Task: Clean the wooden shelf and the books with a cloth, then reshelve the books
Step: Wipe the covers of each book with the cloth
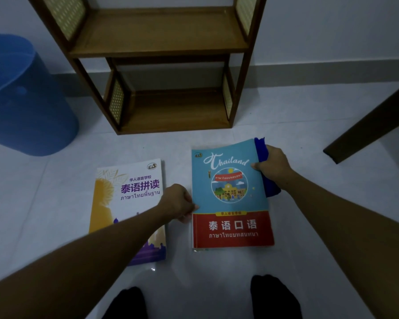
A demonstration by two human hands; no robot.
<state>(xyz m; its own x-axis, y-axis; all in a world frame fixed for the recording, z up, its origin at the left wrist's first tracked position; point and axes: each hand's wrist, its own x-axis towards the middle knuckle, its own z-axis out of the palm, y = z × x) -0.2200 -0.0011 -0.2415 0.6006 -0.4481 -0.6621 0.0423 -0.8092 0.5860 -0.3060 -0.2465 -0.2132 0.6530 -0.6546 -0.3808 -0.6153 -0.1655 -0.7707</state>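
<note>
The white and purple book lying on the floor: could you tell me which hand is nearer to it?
Left. The left hand sits over its right edge; the right hand is beyond the blue Thailand book.

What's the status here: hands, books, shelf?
Left hand grips blue Thailand book's left edge; right hand holds its right edge plus blue cloth. White book on floor. Wooden shelf empty, unobstructed.

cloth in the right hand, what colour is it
Dark blue cloth, seen in the head view.
</note>
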